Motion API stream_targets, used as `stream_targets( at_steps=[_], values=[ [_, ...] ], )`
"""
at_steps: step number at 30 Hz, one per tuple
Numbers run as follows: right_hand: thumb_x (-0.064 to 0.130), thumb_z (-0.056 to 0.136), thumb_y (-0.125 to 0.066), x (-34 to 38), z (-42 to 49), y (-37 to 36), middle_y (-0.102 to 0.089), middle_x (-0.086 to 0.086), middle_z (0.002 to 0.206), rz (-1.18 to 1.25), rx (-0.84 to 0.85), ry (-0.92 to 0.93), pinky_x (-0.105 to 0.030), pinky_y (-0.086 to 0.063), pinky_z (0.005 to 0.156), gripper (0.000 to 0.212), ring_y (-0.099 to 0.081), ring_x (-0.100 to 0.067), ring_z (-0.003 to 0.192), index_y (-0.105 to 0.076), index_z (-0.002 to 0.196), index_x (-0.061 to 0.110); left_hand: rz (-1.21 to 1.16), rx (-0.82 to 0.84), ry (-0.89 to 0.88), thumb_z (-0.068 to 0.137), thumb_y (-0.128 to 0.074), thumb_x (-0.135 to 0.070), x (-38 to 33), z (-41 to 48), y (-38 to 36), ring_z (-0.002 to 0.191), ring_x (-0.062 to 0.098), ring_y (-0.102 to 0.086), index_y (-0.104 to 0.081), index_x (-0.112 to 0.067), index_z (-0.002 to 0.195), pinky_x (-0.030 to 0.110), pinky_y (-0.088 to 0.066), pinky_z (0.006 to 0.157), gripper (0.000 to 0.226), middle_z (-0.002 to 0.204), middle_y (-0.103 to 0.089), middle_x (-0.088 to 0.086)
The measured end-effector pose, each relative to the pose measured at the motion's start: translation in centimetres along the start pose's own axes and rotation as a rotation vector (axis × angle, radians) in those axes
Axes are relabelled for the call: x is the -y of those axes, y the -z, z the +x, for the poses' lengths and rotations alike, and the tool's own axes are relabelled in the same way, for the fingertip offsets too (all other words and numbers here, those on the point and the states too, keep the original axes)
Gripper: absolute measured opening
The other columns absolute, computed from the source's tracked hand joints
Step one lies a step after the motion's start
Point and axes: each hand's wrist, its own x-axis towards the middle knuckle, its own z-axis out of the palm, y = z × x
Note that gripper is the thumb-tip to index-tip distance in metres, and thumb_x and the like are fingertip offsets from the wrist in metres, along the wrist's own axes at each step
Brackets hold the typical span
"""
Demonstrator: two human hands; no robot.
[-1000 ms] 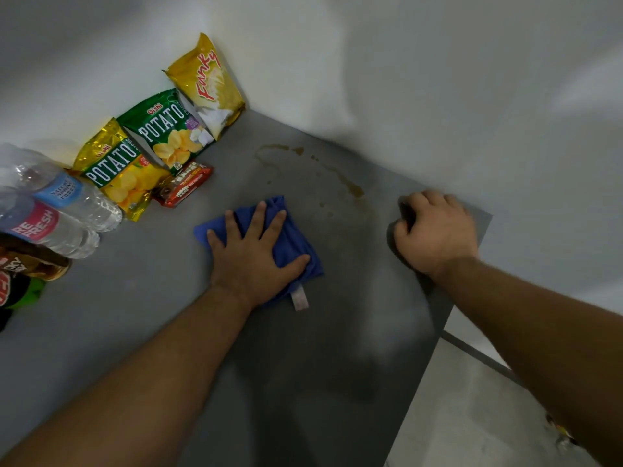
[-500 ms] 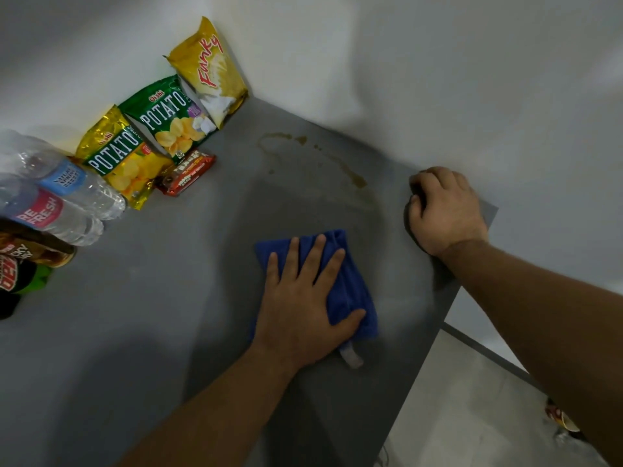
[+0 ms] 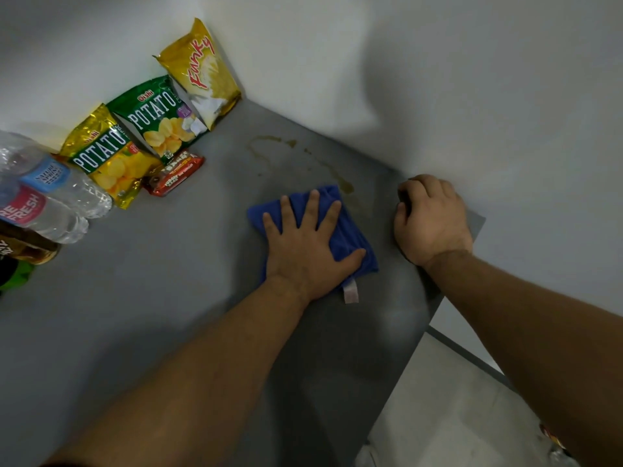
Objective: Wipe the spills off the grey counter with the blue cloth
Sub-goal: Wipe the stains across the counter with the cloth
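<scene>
Water bottles (image 3: 67, 197) left; L hand (image 3: 305, 251), fingers (image 3: 313, 210) flat, presses blue cloth (image 3: 350, 230), now farther, by spill (image 3: 345, 186); R hand (image 3: 431, 224) clenched on desk (image 3: 168, 281).

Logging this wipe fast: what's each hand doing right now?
Left hand: open, pressed flat on the blue cloth.
Right hand: fingers curled, resting on the counter; cannot tell if it holds anything.

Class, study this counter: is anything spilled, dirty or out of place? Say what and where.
Yes: a brownish spill streaks the grey counter, from a thin ring near the snack bags to a blot just beyond the blue cloth. The left hand presses the cloth flat.
</scene>
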Motion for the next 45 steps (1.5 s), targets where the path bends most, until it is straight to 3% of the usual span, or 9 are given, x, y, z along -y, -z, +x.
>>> stream_targets(
  at_steps=[9,16,20,30,34,36,39,42,45],
  values=[
    [0.020,0.094,-0.058,-0.1,0.2,0.2,-0.062,-0.017,0.125,0.064,0.029,-0.038,-0.049,-0.045,0.099,0.031,-0.054,-0.038,0.115,-0.065,0.120,0.006,-0.047,-0.115,-0.133,0.083,-0.035,-0.088,0.9,-6.2,-1.5,0.160,0.033,-0.005,-0.017,-0.040,0.162,0.066,-0.009,0.124,0.094,0.174,-0.008,-0.008],
    [0.023,0.095,-0.056,-0.2,0.2,0.0,-0.061,-0.015,0.126,0.066,0.037,-0.046,-0.047,-0.044,0.101,0.030,-0.053,-0.036,0.116,-0.065,0.119,0.007,-0.017,-0.056,0.048,0.080,-0.014,-0.091,2.3,0.8,0.0,0.158,0.038,-0.002,-0.006,-0.043,0.162,0.068,-0.007,0.122,0.096,0.174,-0.001,-0.006],
    [0.021,0.093,-0.057,-0.2,0.2,-0.1,-0.062,-0.015,0.124,0.067,0.028,-0.049,-0.047,-0.047,0.099,0.029,-0.055,-0.036,0.114,-0.065,0.117,0.007,-0.010,-0.049,-0.001,0.080,-0.014,-0.088,-0.4,3.7,0.2,0.157,0.043,-0.003,-0.007,-0.041,0.162,0.072,-0.007,0.120,0.095,0.174,-0.001,-0.003],
    [0.019,0.094,-0.055,-0.2,0.0,0.4,-0.064,-0.020,0.124,0.062,0.025,-0.025,-0.046,-0.045,0.101,0.033,-0.054,-0.037,0.115,-0.067,0.121,0.004,-0.089,-0.070,-0.224,0.085,-0.033,-0.080,-4.4,0.3,-1.0,0.158,0.041,0.003,-0.018,-0.037,0.162,0.069,0.001,0.122,0.090,0.174,-0.004,-0.001],
    [0.021,0.095,-0.049,-0.1,0.2,0.4,-0.065,-0.021,0.122,0.086,0.001,-0.027,-0.046,-0.045,0.100,0.037,-0.054,-0.038,0.113,-0.069,0.121,0.002,-0.395,-0.049,-0.312,0.087,-0.055,-0.064,-2.7,0.2,0.1,0.159,0.033,-0.009,-0.037,-0.038,0.155,0.062,0.003,0.124,0.075,0.170,-0.024,-0.009],
    [0.023,0.097,-0.047,-0.1,0.2,0.4,-0.065,-0.021,0.122,0.090,0.012,-0.042,-0.046,-0.044,0.100,0.038,-0.054,-0.038,0.114,-0.069,0.121,0.003,-0.654,-0.085,-0.309,0.088,-0.063,-0.050,-0.5,-0.5,0.7,0.155,0.023,-0.027,-0.047,-0.031,0.150,0.053,-0.007,0.128,0.066,0.162,-0.041,-0.008],
    [0.026,0.100,-0.044,-0.1,0.0,0.4,-0.065,-0.020,0.123,0.110,0.029,-0.052,-0.044,-0.043,0.103,0.040,-0.055,-0.037,0.115,-0.069,0.121,0.004,-0.677,-0.332,-0.292,0.089,-0.064,-0.039,3.8,-1.8,0.3,0.133,0.020,-0.055,-0.063,-0.017,0.135,0.043,-0.039,0.118,0.051,0.139,-0.064,0.001],
    [0.029,0.100,-0.043,0.5,-0.3,1.2,-0.067,-0.016,0.124,0.158,0.022,-0.048,-0.042,-0.043,0.104,0.042,-0.057,-0.035,0.116,-0.071,0.122,0.007,-0.553,-0.410,-0.219,0.090,-0.063,-0.035,7.5,-2.4,0.0,0.126,0.022,-0.058,-0.067,-0.014,0.128,0.035,-0.041,0.115,0.043,0.132,-0.066,0.003],
    [0.023,0.096,-0.053,4.5,-0.9,2.1,-0.067,-0.011,0.124,0.211,-0.054,0.016,-0.042,-0.046,0.101,0.034,-0.060,-0.033,0.113,-0.071,0.123,0.013,-0.429,-0.399,-0.174,0.091,-0.060,-0.036,9.6,-1.9,-0.4,0.128,0.026,-0.057,-0.067,-0.013,0.126,0.042,-0.042,0.114,0.043,0.135,-0.065,0.005]
  ],
)
